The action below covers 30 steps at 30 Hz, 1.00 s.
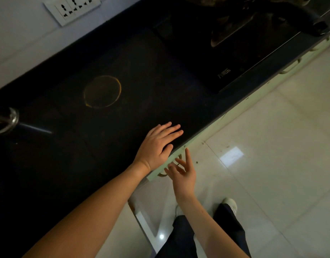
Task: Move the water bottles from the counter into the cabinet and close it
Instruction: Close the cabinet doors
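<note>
handle (163, 174) sits just past my right hand (182, 173), fingers spread, empty, under the desk (123, 112) edge. left hand (157, 147) lies flat, open on top. no bottles in view.

The dark stone-like tabletop (123, 71) looks smooth with a dull sheen, marked by a faint yellowish ring stain (102, 91). On it lies a black glass cooktop (225, 58), glossier, throwing soft reflections. A polished metal fitting (8, 121) at the left edge shines brightly. The pale green painted cabinet front (207, 131) looks matt and slightly scuffed. The whitish floor tiles (272, 146) are glossy, mirroring the lights. On the wall, a white plastic socket plate (72, 9) looks smooth.
</note>
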### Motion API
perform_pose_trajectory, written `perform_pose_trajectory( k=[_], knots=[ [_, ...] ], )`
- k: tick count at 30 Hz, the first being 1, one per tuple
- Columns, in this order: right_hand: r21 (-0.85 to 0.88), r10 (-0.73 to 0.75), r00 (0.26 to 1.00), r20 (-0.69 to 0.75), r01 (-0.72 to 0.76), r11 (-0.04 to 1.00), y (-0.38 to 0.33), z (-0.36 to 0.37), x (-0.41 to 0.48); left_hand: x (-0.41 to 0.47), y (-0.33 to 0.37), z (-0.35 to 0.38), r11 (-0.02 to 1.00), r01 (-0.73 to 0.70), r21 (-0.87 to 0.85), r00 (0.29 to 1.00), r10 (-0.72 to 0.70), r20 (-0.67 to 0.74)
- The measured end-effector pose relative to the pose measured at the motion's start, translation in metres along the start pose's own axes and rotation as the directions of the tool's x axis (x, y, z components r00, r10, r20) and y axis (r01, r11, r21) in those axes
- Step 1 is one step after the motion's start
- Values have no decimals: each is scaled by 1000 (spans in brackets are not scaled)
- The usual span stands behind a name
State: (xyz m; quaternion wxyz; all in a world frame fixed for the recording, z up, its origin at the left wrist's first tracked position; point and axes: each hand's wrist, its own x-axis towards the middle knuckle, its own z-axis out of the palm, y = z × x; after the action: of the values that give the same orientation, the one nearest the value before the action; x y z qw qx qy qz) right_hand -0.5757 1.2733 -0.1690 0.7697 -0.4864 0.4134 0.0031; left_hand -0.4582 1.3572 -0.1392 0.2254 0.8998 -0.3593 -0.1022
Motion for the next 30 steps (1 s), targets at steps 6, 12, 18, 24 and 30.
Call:
perform_pose_trajectory(
  k=[6,12,18,24,30],
  knots=[
    [37,48,993,104,-52,998,-6,1,8,0,1,0,1000,12,6,1000,-12,-6],
    [70,61,990,126,-70,995,-7,5,14,0,1,0,1000,15,11,1000,-15,5],
    [-180,4,996,92,13,984,-27,-12,6,-1,6,-4,999,27,29,999,-28,42],
    [-560,-289,940,182,341,755,-102,-39,-28,-13,43,-46,960,215,-178,974,-224,-32],
    [-644,-524,659,540,724,247,-171,-42,-55,-61,78,-98,981,161,-105,947,-183,-262]
  ],
)
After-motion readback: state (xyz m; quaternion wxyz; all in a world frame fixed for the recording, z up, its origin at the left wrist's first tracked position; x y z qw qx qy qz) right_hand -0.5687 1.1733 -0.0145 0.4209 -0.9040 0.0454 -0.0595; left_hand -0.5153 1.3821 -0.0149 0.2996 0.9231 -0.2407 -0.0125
